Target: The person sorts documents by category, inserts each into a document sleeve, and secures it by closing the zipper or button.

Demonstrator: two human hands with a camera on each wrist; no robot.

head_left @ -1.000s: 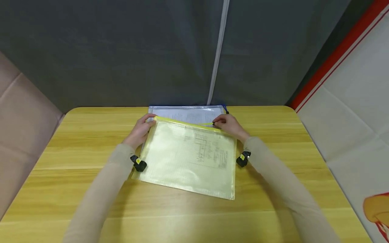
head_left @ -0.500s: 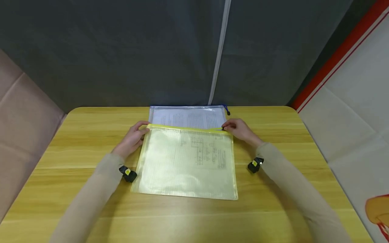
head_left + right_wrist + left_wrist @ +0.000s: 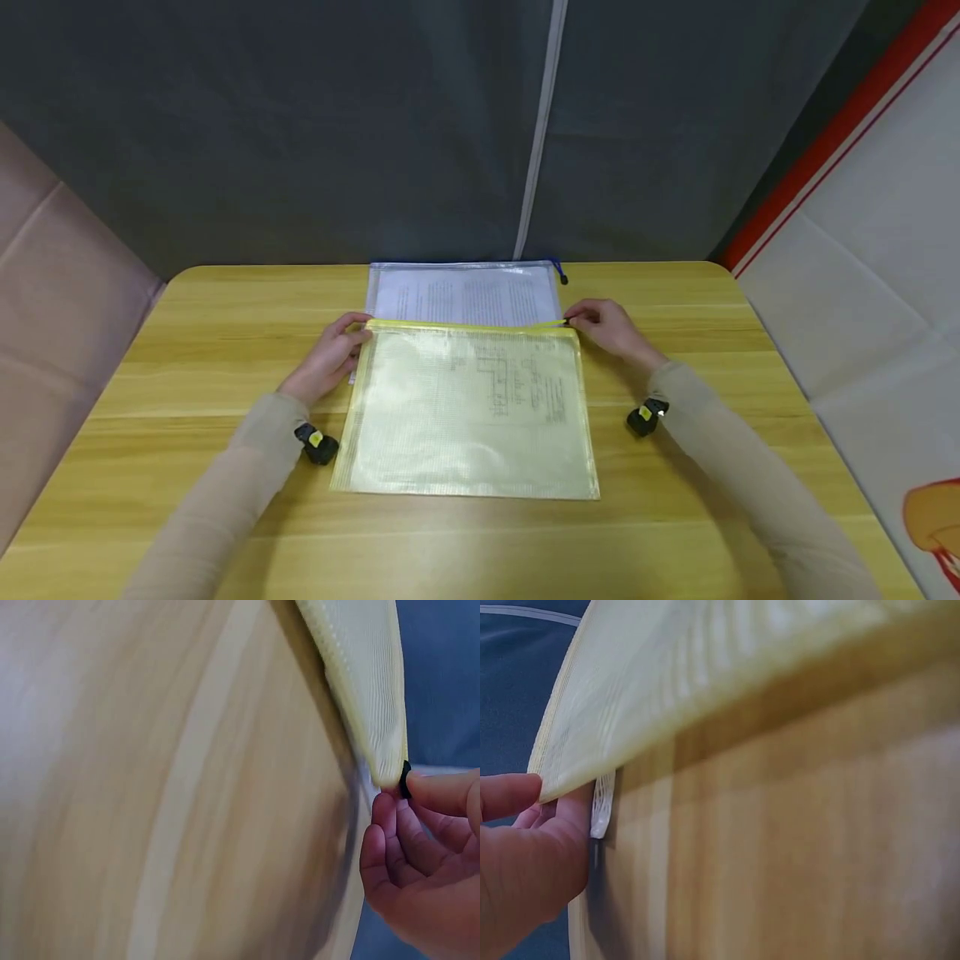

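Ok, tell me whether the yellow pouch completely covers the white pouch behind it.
No: in the head view the yellow pouch overlaps only the near part of the white pouch, whose far strip with printed paper still shows.

both arms wear long, close-fitting beige sleeves that reach the wrists. a small black camera unit with a yellow mark is strapped at each wrist. the left hand and right hand are bare, no rings or gloves.
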